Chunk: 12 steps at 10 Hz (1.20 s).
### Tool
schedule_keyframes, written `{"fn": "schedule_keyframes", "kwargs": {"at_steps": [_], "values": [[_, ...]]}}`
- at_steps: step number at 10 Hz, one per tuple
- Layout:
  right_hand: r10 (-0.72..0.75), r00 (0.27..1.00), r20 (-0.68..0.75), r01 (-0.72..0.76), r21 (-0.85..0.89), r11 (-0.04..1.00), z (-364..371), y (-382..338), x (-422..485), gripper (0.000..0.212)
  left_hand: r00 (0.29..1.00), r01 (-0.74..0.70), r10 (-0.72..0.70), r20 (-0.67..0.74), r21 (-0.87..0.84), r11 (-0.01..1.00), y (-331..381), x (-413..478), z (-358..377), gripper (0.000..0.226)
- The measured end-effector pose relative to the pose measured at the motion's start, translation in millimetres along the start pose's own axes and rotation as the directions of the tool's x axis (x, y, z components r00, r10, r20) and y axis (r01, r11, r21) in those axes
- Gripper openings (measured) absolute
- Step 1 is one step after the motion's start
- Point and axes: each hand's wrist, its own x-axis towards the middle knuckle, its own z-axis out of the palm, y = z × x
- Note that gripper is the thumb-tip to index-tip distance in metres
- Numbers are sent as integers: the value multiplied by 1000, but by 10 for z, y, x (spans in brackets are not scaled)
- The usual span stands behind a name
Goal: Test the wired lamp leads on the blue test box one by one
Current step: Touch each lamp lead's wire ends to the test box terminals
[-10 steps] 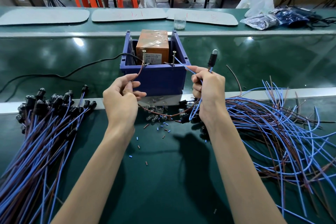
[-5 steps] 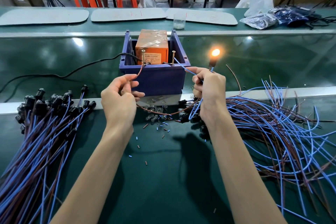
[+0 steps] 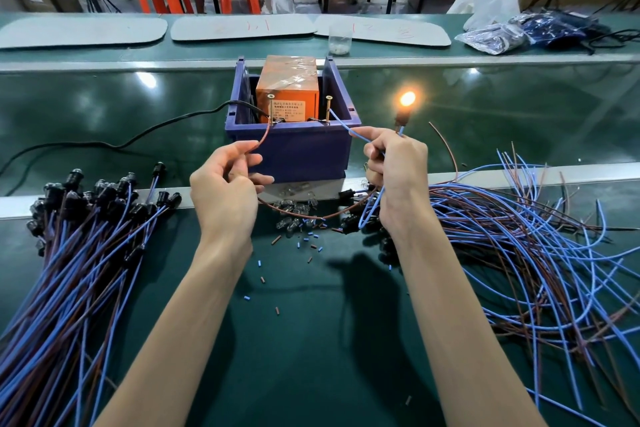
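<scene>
The lamp glows: left hand pinches the brown wire, right hand pinches the blue wire, both ends on the blue box screws. A neat bundle lies left, and the tangled pile on the right looks mostly untested

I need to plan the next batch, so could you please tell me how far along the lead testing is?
Probably done: the tidy bundle at left. In hand: the left hand holds the brown wire to one screw, the right hand the blue wire to the other; the bulb glows. Left: seemingly the loose tangle at right.
</scene>
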Motion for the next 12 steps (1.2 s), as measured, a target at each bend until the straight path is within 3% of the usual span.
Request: {"fn": "schedule_keyframes", "kwargs": {"at_steps": [12], "values": [[0,999,38,0,-8,1000,8,8,-14,35,996,25,-26,84,11,1000,58,8,-45,41]]}}
